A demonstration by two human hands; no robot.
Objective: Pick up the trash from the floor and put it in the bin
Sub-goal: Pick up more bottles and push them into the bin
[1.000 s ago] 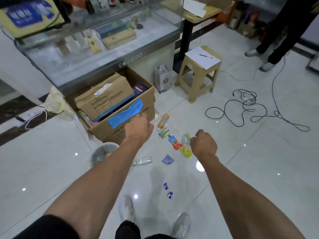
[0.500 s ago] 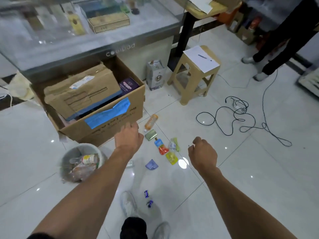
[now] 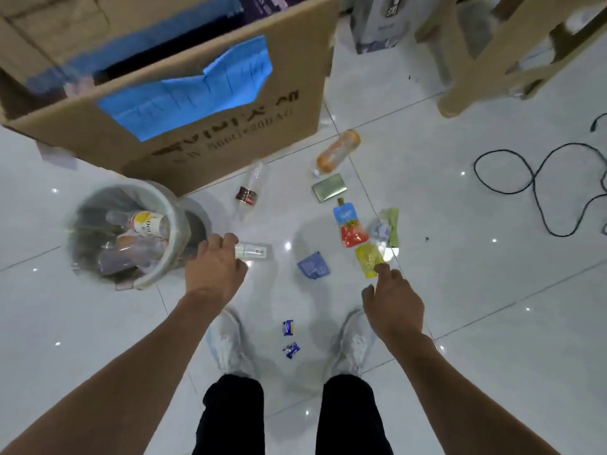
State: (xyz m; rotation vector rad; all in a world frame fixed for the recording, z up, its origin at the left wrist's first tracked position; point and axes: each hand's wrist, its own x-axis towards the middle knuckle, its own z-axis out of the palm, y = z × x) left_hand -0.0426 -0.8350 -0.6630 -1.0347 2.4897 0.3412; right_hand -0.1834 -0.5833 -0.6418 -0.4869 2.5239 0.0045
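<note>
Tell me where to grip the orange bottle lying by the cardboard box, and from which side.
Take the orange bottle across its middle from above, fingers on its two long sides. It lies flat on the floor, slanted, narrow end toward the gold packet, with clear tile on both sides. Its round body would probably roll if pushed from one side.
</note>
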